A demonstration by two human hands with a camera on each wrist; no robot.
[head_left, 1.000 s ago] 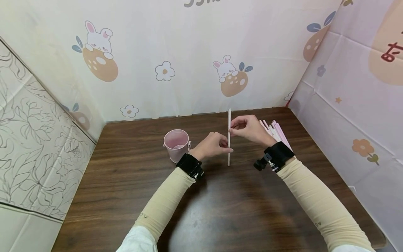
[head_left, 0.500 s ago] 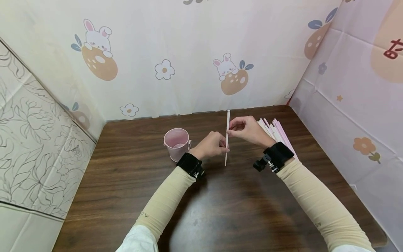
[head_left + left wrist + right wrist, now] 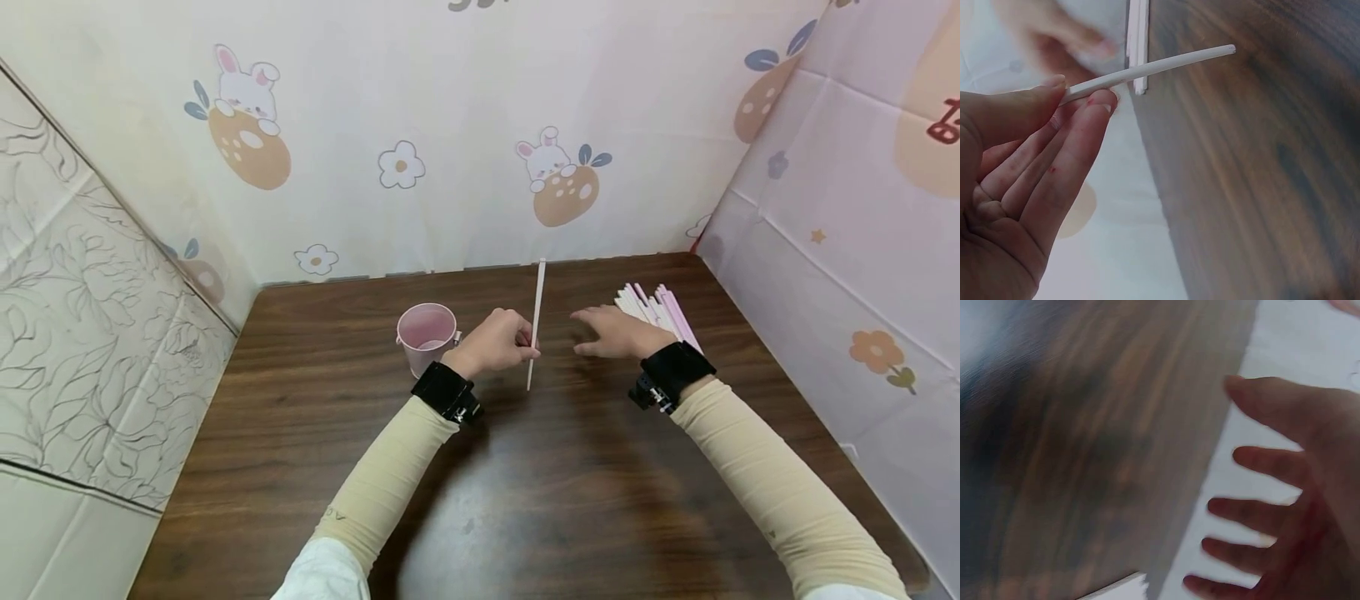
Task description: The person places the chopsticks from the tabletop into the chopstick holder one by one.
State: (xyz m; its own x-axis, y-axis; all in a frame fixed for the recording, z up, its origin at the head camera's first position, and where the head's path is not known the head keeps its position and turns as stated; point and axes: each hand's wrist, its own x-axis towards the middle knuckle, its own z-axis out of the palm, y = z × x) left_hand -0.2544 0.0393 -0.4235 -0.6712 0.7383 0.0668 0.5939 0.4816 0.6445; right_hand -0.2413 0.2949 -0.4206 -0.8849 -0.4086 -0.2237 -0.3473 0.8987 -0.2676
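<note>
My left hand (image 3: 497,342) pinches a thin white straw-like stick (image 3: 538,296) between thumb and fingers. The stick stands nearly upright in the head view, its top leaning slightly right. Seen from the left wrist, the stick (image 3: 1172,62) runs out past the fingertips (image 3: 1102,100) with a slight bend. My right hand (image 3: 618,332) is apart from the stick, with nothing in its grasp. In the right wrist view its fingers (image 3: 1254,515) are spread. Just beyond that hand lies a bundle of white and pink sticks (image 3: 663,308).
A small pink bucket (image 3: 427,329) stands behind my left wrist, partly covered by it. The dark wooden table (image 3: 300,433) meets patterned cloth walls (image 3: 450,217) at the back and right. Black camera straps (image 3: 677,371) sit on both wrists.
My right hand has let go of the stick and moved right and down, its fingers opening. My left hand keeps its pinch; the stick has shifted slightly left and tilts more.
</note>
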